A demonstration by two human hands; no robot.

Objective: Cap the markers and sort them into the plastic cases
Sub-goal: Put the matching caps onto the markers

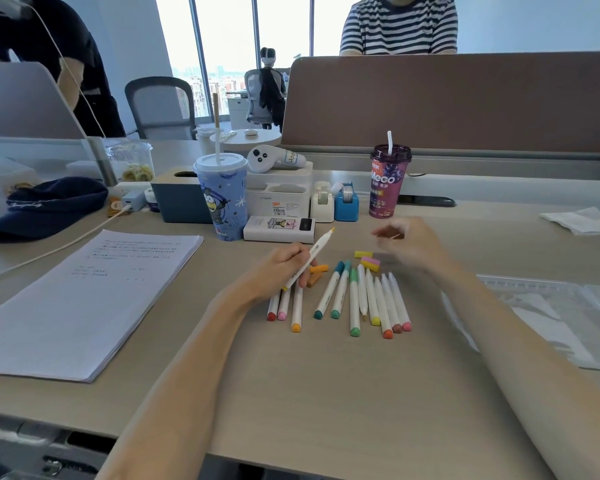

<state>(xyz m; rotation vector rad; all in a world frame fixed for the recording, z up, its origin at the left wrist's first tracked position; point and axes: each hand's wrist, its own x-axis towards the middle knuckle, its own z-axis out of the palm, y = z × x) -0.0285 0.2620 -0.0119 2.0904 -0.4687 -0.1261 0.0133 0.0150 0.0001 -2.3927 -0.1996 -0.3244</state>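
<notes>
My left hand (284, 268) grips a white marker (309, 258) with its yellow tip bare and pointing up and away. My right hand (409, 242) hovers blurred above the table, fingers apart, nothing clearly in it. Below it lie loose caps: a yellow cap (363, 254) and a pink cap (370, 263). Orange caps (318, 269) lie beside my left hand. Several white markers (361, 299) with coloured ends lie in a row on the desk; two teal ones (333, 289) wear caps. Clear plastic cases (548, 317) lie flat at the right.
A paper stack (94, 299) lies at the left. Along the back stand a blue cup (222, 199), a power bank (279, 229), tape dispensers (335, 202) and a purple drink (388, 181). A cap (45, 206) lies far left, a tissue (582, 220) far right.
</notes>
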